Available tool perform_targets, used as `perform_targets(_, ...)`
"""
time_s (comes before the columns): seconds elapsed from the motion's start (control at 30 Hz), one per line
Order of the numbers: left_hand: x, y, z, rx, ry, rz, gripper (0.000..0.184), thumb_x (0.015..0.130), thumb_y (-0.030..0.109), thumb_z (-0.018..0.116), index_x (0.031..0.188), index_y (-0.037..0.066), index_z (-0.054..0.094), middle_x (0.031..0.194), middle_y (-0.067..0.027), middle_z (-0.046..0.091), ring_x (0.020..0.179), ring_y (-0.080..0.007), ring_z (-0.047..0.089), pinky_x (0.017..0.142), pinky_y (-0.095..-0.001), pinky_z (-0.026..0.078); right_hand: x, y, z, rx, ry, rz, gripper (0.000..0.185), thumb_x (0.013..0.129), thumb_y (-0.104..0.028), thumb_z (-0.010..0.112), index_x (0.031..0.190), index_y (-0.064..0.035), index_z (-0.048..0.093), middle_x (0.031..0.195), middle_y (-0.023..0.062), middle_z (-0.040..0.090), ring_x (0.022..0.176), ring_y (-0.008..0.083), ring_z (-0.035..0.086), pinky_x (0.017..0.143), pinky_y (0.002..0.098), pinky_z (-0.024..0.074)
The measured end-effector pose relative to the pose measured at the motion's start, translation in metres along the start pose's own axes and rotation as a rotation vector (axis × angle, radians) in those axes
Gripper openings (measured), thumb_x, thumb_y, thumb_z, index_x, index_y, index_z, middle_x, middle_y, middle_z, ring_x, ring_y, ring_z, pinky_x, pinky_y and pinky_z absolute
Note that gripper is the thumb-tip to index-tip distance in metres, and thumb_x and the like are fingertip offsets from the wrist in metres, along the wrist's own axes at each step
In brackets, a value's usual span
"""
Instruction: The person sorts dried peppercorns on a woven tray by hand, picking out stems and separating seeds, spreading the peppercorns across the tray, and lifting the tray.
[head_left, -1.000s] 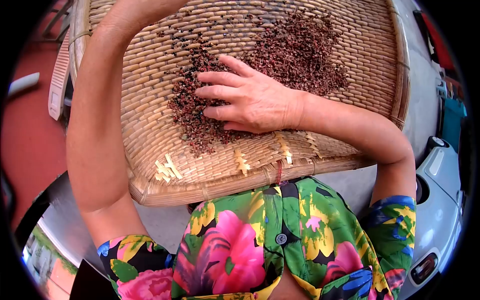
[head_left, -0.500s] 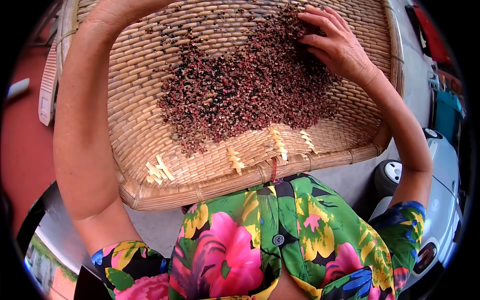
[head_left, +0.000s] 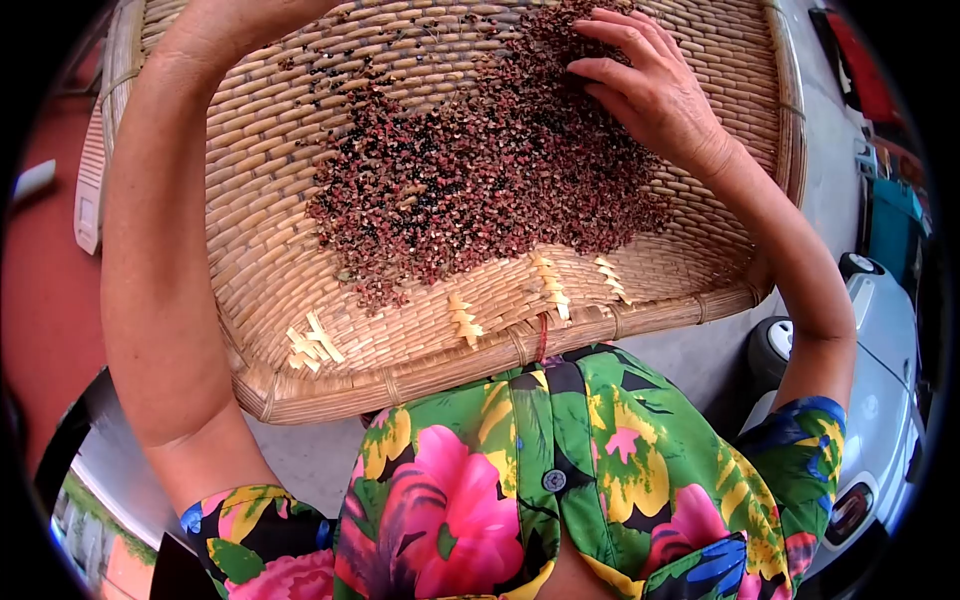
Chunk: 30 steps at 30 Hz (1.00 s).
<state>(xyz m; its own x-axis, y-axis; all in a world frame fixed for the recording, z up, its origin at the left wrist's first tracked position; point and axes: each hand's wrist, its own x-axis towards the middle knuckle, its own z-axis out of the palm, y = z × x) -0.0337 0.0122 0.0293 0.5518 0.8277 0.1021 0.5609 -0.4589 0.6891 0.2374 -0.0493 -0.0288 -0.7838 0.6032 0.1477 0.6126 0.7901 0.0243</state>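
A wide woven tray (head_left: 270, 180) with a thick bound rim tilts in front of my chest. Dark red husks mixed with black seeds (head_left: 480, 170) lie in a broad heap across its middle. My right hand (head_left: 650, 85) rests at the heap's upper right edge, fingers bent and apart, with the fingertips partly among the husks. My left arm reaches up along the tray's left side. Only the wrist end of my left hand (head_left: 265, 12) shows at the top edge; its fingers are out of frame. Pale woven strips (head_left: 313, 342) show near the tray's lower rim.
A light blue toy-like car (head_left: 865, 400) with a white-hubbed wheel stands at the right, below a teal object (head_left: 895, 225). Something red (head_left: 865, 75) lies at the upper right. A beige ridged plastic piece (head_left: 90, 190) and red floor (head_left: 45, 270) are at the left.
My right hand has moved from the heap's left part to its upper right, and husks now cover more of the middle. The tray has shifted slightly left. My left arm remains raised.
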Motion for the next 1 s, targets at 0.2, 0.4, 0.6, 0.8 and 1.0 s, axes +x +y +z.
perform_targets(0.2,0.008,-0.002,0.001,0.115,-0.099,-0.107,0.019,0.086,0.013,0.053,0.094,-0.001,0.061,0.077,-0.0072,0.063,0.064,-0.0119,0.059,0.057,-0.0253,0.047,0.023,-0.116,0.044,0.431,-0.118,-0.442,0.023,0.073,-0.021,0.055,0.093,-0.0122,0.062,0.114,0.0064,0.053,0.119,0.0254,0.042,0.106,0.0499,0.0230)
perform_targets(0.4,0.010,-0.037,0.003,-0.049,-0.127,-0.048,0.027,0.090,0.025,0.053,0.102,0.003,0.061,0.076,0.0029,0.055,0.073,-0.0050,0.051,0.066,-0.0202,0.043,-0.032,-0.042,0.021,0.348,-0.296,-0.406,0.019,0.074,-0.021,0.055,0.090,-0.0153,0.064,0.119,0.0066,0.051,0.125,0.0252,0.037,0.108,0.0532,0.0187)
perform_targets(0.6,0.012,-0.044,0.008,-0.154,-0.159,-0.063,0.027,0.091,0.025,0.053,0.102,0.002,0.061,0.078,0.0032,0.055,0.075,-0.0047,0.050,0.069,-0.0195,0.042,-0.046,0.029,-0.021,-0.121,-0.165,-0.025,0.022,0.072,-0.012,0.065,0.094,-0.0148,0.064,0.125,0.0067,0.047,0.123,0.0245,0.038,0.104,0.0428,0.0302)
perform_targets(0.8,0.011,-0.037,0.010,-0.059,-0.172,-0.034,0.026,0.091,0.023,0.052,0.101,0.000,0.060,0.074,0.0030,0.053,0.070,-0.0050,0.049,0.065,-0.0202,0.042,-0.079,-0.034,-0.052,0.625,-0.744,0.286,0.012,0.080,-0.018,0.058,0.088,-0.0096,0.063,0.084,0.0077,0.060,0.078,0.0281,0.060,0.071,0.0392,0.0493)
perform_targets(1.0,0.010,-0.030,0.009,-0.075,-0.154,-0.035,0.025,0.091,0.020,0.052,0.100,-0.001,0.060,0.073,0.0030,0.054,0.069,-0.0047,0.048,0.064,-0.0201,0.042,-0.042,-0.003,-0.030,0.394,-0.841,0.357,0.014,0.081,-0.017,0.057,0.089,-0.0073,0.064,0.080,0.0102,0.063,0.076,0.0289,0.061,0.071,0.0390,0.0491)
